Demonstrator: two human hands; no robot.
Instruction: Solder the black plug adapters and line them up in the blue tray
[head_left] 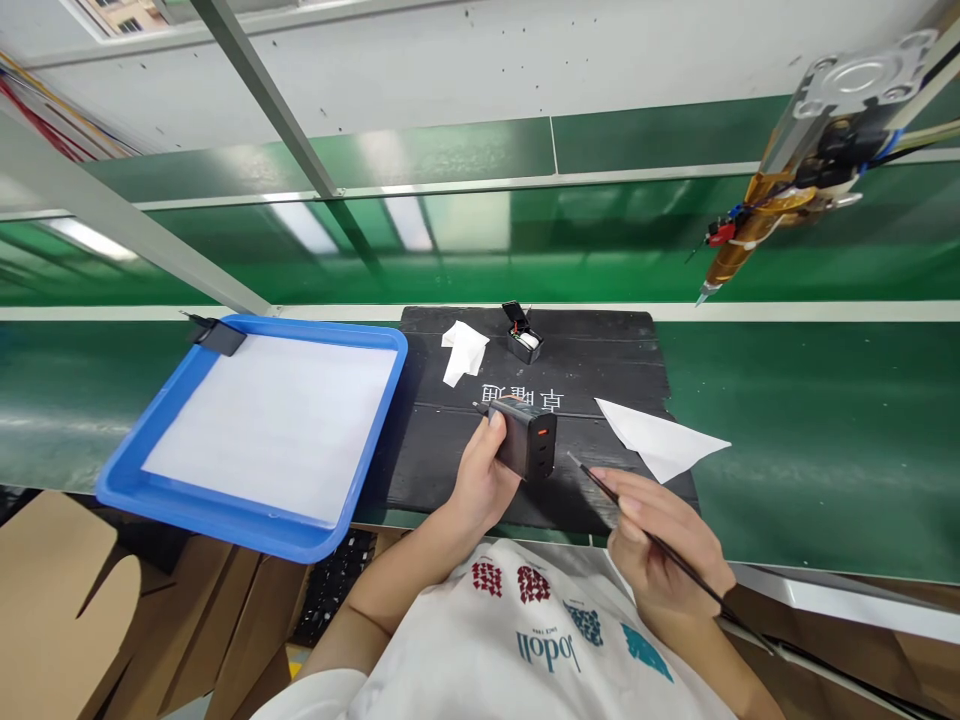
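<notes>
My left hand (484, 478) is closed around a black charger (525, 440) with several ports on its end face, one of them orange. The charger is held up over a black mat (442, 450) with white characters. To its right, my right hand (667, 545) grips a thin dark pen-like tool (660, 545), its tip pointing at the charger but apart from it. A small open black box (524, 342) with white contents stands at the back of the mat. White cloth pieces lie on the mat, one crumpled (465, 350) and one flat (664, 438).
At the left, a blue tray (311, 545) lined with white paper has a black charger (217, 336) on its back-left corner. An orange-wrapped nozzle tool (742, 240) hangs at the upper right. Cardboard boxes (60, 590) stand below the green table (810, 450) at the left.
</notes>
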